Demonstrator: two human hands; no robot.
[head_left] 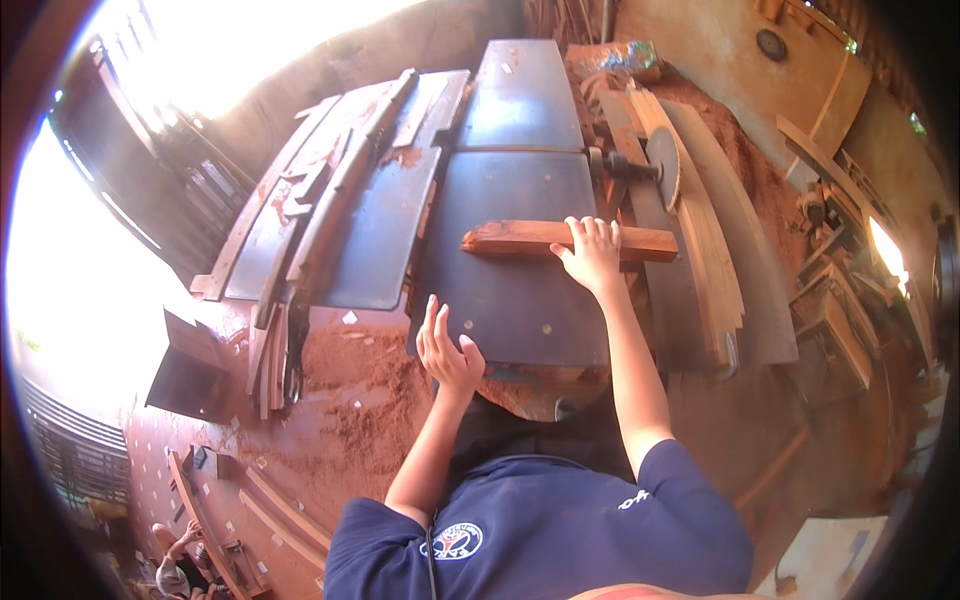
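A reddish-brown wooden block (510,236), its left end cut at a slant, lies crosswise on the dark metal machine table (500,300). My right hand (592,255) grips the block right of its middle, with fingers over its top and the thumb on the near side. Near the table's front left corner, my left hand (449,355) is raised with its fingers stretched and holds nothing. To the right of the block's far side stands a toothed round saw blade (664,168) on a shaft. Whether the blade turns, I cannot tell.
Long boards (700,240) lie along the right of the table. More metal panels (370,230) with wood strips stand at the left. Sawdust (350,375) covers the floor. Another person (180,570) sits by timber at the lower left. Wood scraps (840,320) pile up at the right.
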